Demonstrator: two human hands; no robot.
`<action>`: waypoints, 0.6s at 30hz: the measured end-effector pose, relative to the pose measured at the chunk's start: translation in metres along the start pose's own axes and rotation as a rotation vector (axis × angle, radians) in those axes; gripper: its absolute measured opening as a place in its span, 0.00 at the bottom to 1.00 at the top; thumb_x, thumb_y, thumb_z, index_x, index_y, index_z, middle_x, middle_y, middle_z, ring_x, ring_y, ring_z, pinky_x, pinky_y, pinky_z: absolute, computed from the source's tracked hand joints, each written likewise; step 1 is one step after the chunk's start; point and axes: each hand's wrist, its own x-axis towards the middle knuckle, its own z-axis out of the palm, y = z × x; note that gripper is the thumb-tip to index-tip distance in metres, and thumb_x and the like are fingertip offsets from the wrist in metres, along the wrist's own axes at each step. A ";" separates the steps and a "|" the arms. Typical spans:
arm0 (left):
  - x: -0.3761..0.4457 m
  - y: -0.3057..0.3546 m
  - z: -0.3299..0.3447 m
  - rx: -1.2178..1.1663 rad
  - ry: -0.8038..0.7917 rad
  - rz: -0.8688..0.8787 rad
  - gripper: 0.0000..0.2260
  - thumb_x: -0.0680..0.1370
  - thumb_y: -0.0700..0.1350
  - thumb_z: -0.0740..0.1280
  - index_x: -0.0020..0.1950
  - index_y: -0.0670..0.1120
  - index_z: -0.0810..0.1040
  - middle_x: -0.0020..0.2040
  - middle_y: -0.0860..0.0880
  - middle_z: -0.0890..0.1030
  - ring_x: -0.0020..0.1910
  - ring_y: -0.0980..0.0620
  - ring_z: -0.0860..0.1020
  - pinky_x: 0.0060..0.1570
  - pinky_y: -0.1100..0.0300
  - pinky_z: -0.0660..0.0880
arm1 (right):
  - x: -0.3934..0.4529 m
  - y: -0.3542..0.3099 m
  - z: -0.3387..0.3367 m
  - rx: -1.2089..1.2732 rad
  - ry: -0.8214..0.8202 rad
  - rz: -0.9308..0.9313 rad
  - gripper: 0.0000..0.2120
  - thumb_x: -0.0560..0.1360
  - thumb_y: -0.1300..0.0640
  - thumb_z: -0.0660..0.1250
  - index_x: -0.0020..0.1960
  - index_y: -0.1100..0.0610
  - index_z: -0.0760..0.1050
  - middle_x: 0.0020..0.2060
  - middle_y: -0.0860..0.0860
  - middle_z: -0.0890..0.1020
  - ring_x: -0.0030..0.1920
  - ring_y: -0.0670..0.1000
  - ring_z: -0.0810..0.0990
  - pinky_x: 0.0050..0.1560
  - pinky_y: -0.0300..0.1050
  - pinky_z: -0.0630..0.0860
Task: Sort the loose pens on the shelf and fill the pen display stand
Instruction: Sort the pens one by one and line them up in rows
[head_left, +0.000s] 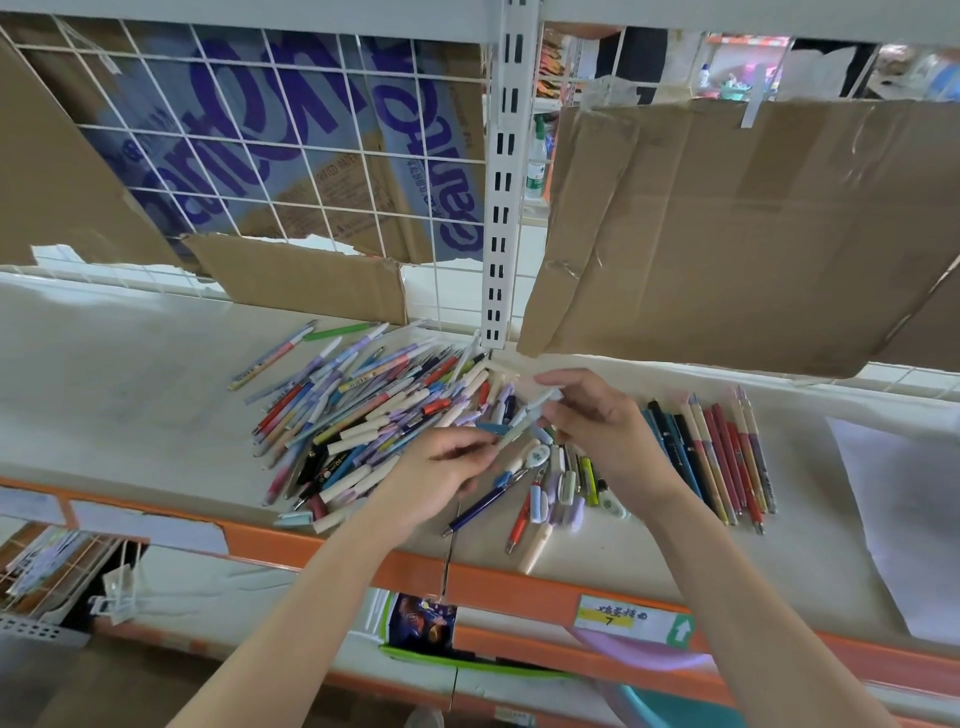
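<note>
At frame centre, a pale pen (524, 423) is pinched at both ends by the left hand (441, 473) and right hand (597, 421) above the loose pile (374, 415). A slip could drop it back among unsorted pens or disturb the sorted row (711, 457) at right. The shelf (130, 374) is pale, orange-edged, backed by cardboard (727, 234).
</note>
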 end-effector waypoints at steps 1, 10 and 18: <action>0.000 0.001 0.000 -0.129 -0.042 -0.041 0.10 0.78 0.36 0.63 0.50 0.47 0.81 0.35 0.54 0.82 0.29 0.59 0.73 0.29 0.69 0.68 | 0.002 0.001 0.001 0.041 0.021 0.020 0.09 0.76 0.64 0.65 0.53 0.53 0.77 0.33 0.45 0.80 0.38 0.43 0.78 0.40 0.34 0.74; 0.004 0.002 0.004 -0.233 -0.008 -0.101 0.06 0.76 0.32 0.64 0.50 0.37 0.80 0.35 0.44 0.76 0.30 0.54 0.71 0.28 0.65 0.69 | 0.022 0.009 -0.010 0.096 0.256 0.032 0.04 0.76 0.63 0.65 0.49 0.57 0.75 0.35 0.49 0.82 0.35 0.44 0.77 0.37 0.36 0.74; 0.008 -0.011 0.001 -0.034 0.084 -0.128 0.05 0.76 0.37 0.68 0.48 0.46 0.80 0.37 0.46 0.78 0.34 0.54 0.75 0.32 0.67 0.74 | 0.031 0.045 -0.051 -0.444 0.359 0.193 0.08 0.74 0.59 0.68 0.53 0.56 0.80 0.33 0.48 0.81 0.32 0.45 0.75 0.41 0.42 0.73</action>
